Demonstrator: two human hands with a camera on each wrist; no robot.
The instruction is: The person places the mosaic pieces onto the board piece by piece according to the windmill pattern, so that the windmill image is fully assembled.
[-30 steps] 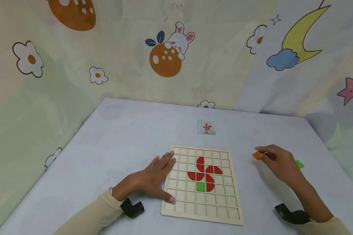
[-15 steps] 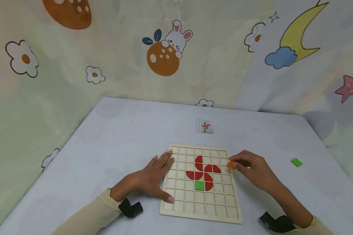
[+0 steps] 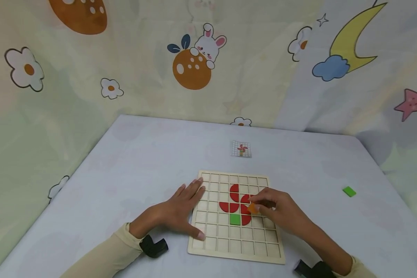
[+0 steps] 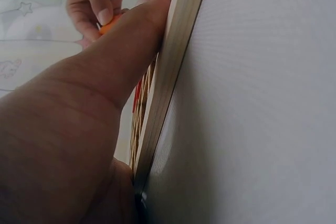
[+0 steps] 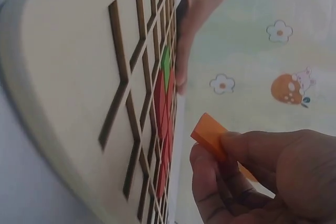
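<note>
The wooden grid board (image 3: pixel 236 255) lies on the white table, with my left hand (image 3: pixel 177 212) spread over its left edge. In the left wrist view, the thumb (image 4: pixel 123 40) rests along the board's rim. My right hand (image 3: pixel 281 210) pinches an orange tile (image 5: pixel 210 135) between thumb and fingertips. It is over the board, and the tile (image 3: pixel 252 209) overlaps the red pieces in the head view. Several red quarter-round pieces (image 3: pixel 229 207) sit in the cells in a pinwheel shape. A green square tile (image 3: pixel 234 219) fills a cell just below them, its neighbouring cells bare.
A small card (image 3: pixel 241 149) printed with a gridded red, green and orange pinwheel figure lies behind the board. Off to the right is a loose green tile (image 3: pixel 349 191). Behind the table hangs a patterned cloth (image 3: pixel 142 58).
My right hand has carried the orange tile leftward from the right side of the table to over the board. The left hand keeps its place on the board's edge.
</note>
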